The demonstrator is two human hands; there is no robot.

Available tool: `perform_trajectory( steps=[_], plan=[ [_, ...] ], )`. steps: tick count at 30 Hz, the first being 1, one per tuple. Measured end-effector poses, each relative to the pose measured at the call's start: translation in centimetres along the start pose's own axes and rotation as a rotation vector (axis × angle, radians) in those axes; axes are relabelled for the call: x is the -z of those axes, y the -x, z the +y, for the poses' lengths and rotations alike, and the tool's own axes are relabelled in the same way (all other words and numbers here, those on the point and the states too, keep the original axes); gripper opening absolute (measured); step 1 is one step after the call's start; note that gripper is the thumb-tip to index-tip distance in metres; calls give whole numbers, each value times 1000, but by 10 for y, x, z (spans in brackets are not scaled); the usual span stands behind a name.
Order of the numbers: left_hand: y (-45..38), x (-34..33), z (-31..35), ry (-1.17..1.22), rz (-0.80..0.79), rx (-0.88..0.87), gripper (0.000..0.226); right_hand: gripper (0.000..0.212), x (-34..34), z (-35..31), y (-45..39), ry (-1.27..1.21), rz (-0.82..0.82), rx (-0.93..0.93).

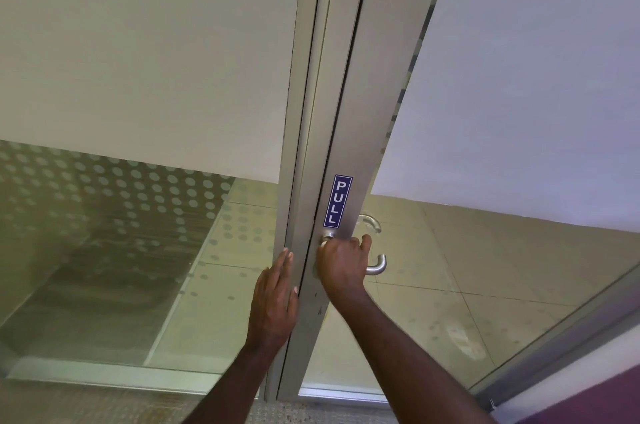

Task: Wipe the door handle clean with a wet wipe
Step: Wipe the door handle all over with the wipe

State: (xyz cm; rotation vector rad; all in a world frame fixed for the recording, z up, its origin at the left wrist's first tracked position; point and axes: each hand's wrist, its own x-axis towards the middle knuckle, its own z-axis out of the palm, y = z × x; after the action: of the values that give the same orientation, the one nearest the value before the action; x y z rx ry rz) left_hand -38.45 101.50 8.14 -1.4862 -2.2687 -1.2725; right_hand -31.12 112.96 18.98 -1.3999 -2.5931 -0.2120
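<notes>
On the left we see frosted glass [145,43] with dotted clear glass below it. Our left hand [277,292] lies flat, fingers straight, against the metal frame [294,181]. Just right of it, our right hand [343,264] is curled around the handle [377,268] on the door [349,146]; the lever's bent end juts out past the knuckles. We see no wipe. A blue PULL sticker [337,201] sits just above.
</notes>
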Motion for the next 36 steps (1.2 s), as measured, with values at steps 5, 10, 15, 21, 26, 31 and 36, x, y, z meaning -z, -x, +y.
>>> perform_trajectory(
  steps=[5,10,15,21,26,31,36],
  plan=[
    [2,-4,3,7,-14,-3,65,16,9,-4,-7,-74,-7,-45],
    [2,-8,10,4,-10,-11,62,8,-9,15,19,78,21,131],
    [-3,-6,12,25,3,-34,67,30,-3,11,13,-39,27,76],
    [-3,-4,2,11,-9,-3,64,41,-2,5,6,-151,35,-55],
    [-2,-1,-2,-11,-5,13,61,23,2,12,5,-178,-143,-18],
    [-8,4,-6,-122,-43,-8,69,35,8,18,-4,-363,-354,-39],
    [-15,6,-7,-268,-85,-44,79,38,-4,6,-3,-323,-62,-155]
  ],
)
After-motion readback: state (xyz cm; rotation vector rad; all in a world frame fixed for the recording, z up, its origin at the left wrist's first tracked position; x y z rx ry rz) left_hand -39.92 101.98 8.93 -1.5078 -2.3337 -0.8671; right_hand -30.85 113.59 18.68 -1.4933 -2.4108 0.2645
